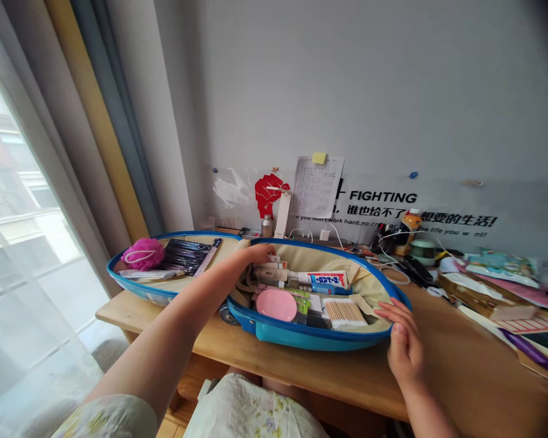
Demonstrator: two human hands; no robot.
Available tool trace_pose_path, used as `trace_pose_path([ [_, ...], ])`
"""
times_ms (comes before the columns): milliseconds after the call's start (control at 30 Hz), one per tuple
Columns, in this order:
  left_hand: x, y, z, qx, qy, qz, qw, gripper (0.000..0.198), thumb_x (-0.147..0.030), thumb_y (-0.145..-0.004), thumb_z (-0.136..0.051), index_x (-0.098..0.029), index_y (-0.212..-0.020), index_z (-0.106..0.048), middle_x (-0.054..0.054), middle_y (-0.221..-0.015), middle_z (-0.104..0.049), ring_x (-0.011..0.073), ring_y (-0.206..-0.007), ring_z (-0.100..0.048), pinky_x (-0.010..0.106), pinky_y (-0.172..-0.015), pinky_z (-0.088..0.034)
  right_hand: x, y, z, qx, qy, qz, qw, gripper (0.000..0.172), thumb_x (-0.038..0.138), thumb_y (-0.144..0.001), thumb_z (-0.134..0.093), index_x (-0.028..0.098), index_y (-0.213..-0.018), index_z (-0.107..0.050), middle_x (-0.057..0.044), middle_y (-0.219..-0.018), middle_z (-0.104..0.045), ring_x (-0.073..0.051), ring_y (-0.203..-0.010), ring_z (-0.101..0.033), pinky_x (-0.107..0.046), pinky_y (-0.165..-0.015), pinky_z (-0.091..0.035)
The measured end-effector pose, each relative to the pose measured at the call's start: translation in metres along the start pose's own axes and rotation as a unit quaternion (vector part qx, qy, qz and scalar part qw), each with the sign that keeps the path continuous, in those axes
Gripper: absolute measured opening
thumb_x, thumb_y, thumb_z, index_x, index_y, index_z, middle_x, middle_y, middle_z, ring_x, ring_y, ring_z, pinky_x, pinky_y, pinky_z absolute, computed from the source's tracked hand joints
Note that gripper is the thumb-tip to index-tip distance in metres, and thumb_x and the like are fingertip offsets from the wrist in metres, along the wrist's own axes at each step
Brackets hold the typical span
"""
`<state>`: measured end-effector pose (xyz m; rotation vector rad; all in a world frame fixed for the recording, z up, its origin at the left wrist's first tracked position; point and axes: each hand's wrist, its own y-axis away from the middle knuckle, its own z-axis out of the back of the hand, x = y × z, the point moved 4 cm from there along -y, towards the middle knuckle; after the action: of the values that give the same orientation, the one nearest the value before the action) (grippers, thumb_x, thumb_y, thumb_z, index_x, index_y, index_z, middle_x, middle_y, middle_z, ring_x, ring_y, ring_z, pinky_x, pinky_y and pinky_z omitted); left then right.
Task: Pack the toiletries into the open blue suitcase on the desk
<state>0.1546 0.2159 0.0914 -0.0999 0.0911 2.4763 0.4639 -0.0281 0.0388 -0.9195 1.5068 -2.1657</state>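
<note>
A blue suitcase (pixel 292 337) lies spread in two halves on the wooden desk. My left hand (pixel 260 252) reaches over the middle to the far left of its right half. Its fingers curl down at small white tubes or bottles; what they pinch is mostly hidden. My right hand (pixel 402 340) holds the right rim, fingers over the inner edge and thumb outside. In this half lie a pink soap box (pixel 276 305), a clear pack of cotton swabs (pixel 346 313), a toothpaste tube (pixel 326 279) and a blue tube (pixel 323 291).
The suitcase's left half holds a magenta bath puff (pixel 144 253) and a pack of dark, slim items (pixel 185 257). Behind stand a white lamp (pixel 282 215) and a small bottle (pixel 267 226). An orange-labelled bottle (pixel 408 231), cables, papers and bags crowd the desk's right side.
</note>
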Motion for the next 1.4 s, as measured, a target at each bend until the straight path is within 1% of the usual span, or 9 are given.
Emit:
trace_pose_path([
  [167, -0.001, 0.004, 0.0, 0.011, 0.003, 0.001, 1.0, 0.033, -0.023, -0.089, -0.054, -0.023, -0.121, -0.062, 0.004, -0.118, -0.068, 0.019, -0.108, -0.062, 0.029, -0.095, -0.048, 0.0, -0.001, 0.0, -0.001, -0.002, -0.01, 1.0, 0.038, 0.037, -0.098, -0.034, 0.021, -0.091, -0.067, -0.012, -0.1, -0.068, -0.029, -0.116, -0.058, -0.054, -0.097, -0.046],
  [467, -0.011, 0.01, 0.005, 0.008, 0.023, 0.01, 1.0, 0.031, -0.038, -0.093, -0.057, -0.016, -0.116, -0.061, 0.009, -0.119, -0.062, 0.0206, -0.105, -0.061, 0.044, -0.092, -0.052, 0.001, -0.002, 0.0, -0.009, 0.005, 0.008, 1.0, 0.038, 0.035, -0.098, -0.034, 0.02, -0.092, -0.068, -0.012, -0.099, -0.069, -0.028, -0.114, -0.059, -0.052, -0.097, -0.046],
  [633, -0.015, 0.025, 0.026, -0.062, 0.039, 0.042, 0.996, 0.026, -0.029, -0.093, -0.053, -0.02, -0.113, -0.066, 0.005, -0.115, -0.069, 0.0204, -0.105, -0.063, 0.034, -0.092, -0.05, -0.001, -0.001, -0.001, -0.019, -0.005, 0.017, 1.0, 0.037, 0.034, -0.098, -0.034, 0.02, -0.092, -0.067, -0.012, -0.099, -0.069, -0.028, -0.112, -0.06, -0.053, -0.098, -0.046],
  [800, -0.011, 0.07, 0.049, -0.152, 0.055, 0.078, 0.984, 0.035, -0.027, -0.094, -0.041, -0.028, -0.121, -0.064, -0.002, -0.105, -0.073, 0.0147, -0.096, -0.066, 0.021, -0.084, -0.049, -0.001, -0.001, -0.002, -0.017, -0.005, 0.032, 0.999, 0.036, 0.031, -0.099, -0.033, 0.019, -0.094, -0.067, -0.012, -0.099, -0.069, -0.028, -0.112, -0.06, -0.054, -0.098, -0.045],
  [867, 0.001, 0.096, 0.054, -0.176, 0.05, 0.113, 0.977, 0.037, -0.025, -0.092, -0.04, -0.031, -0.121, -0.063, -0.004, -0.105, -0.072, 0.0138, -0.094, -0.066, 0.021, -0.084, -0.049, -0.001, -0.002, -0.002, -0.014, -0.001, 0.036, 0.999, 0.036, 0.03, -0.099, -0.033, 0.019, -0.095, -0.067, -0.012, -0.099, -0.068, -0.028, -0.112, -0.06, -0.054, -0.097, -0.045],
  [967, 0.038, 0.14, 0.063, -0.207, 0.021, 0.218, 0.954, 0.044, -0.019, -0.089, -0.04, -0.031, -0.127, -0.059, 0.0, -0.128, -0.063, 0.0166, -0.109, -0.063, 0.024, -0.092, -0.048, -0.002, -0.002, -0.002, -0.011, 0.0, 0.037, 0.999, 0.035, 0.03, -0.099, -0.033, 0.02, -0.093, -0.067, -0.012, -0.098, -0.068, -0.029, -0.114, -0.059, -0.054, -0.097, -0.046],
  [1167, 0.133, 0.234, 0.072, -0.198, -0.033, 0.488, 0.85, 0.067, -0.032, -0.087, -0.048, -0.016, -0.149, -0.031, 0.027, -0.148, -0.035, 0.0405, -0.113, -0.061, 0.049, -0.087, -0.051, -0.003, -0.002, -0.003, -0.014, 0.002, 0.04, 0.999, 0.036, 0.03, -0.099, -0.033, 0.02, -0.092, -0.066, -0.013, -0.097, -0.068, -0.03, -0.116, -0.059, -0.053, -0.094, -0.047],
  [1267, 0.162, 0.267, 0.062, -0.162, -0.036, 0.549, 0.819, 0.074, -0.04, -0.081, -0.058, -0.02, -0.148, -0.034, 0.028, -0.145, -0.04, 0.0406, -0.109, -0.063, 0.048, -0.084, -0.051, -0.003, -0.002, -0.003, -0.02, 0.005, 0.035, 0.999, 0.037, 0.033, -0.099, -0.032, 0.02, -0.091, -0.066, -0.012, -0.098, -0.068, -0.03, -0.115, -0.059, -0.053, -0.095, -0.047],
  [1400, 0.18, 0.285, 0.049, -0.131, -0.034, 0.572, 0.809, 0.064, -0.037, -0.08, -0.057, -0.018, -0.14, -0.046, 0.025, -0.133, -0.054, 0.0391, -0.109, -0.062, 0.046, -0.084, -0.052, -0.002, -0.002, -0.003, -0.02, 0.005, 0.024, 0.999, 0.038, 0.035, -0.099, -0.032, 0.021, -0.09, -0.066, -0.011, -0.097, -0.069, -0.028, -0.111, -0.061, -0.053, -0.095, -0.047],
])
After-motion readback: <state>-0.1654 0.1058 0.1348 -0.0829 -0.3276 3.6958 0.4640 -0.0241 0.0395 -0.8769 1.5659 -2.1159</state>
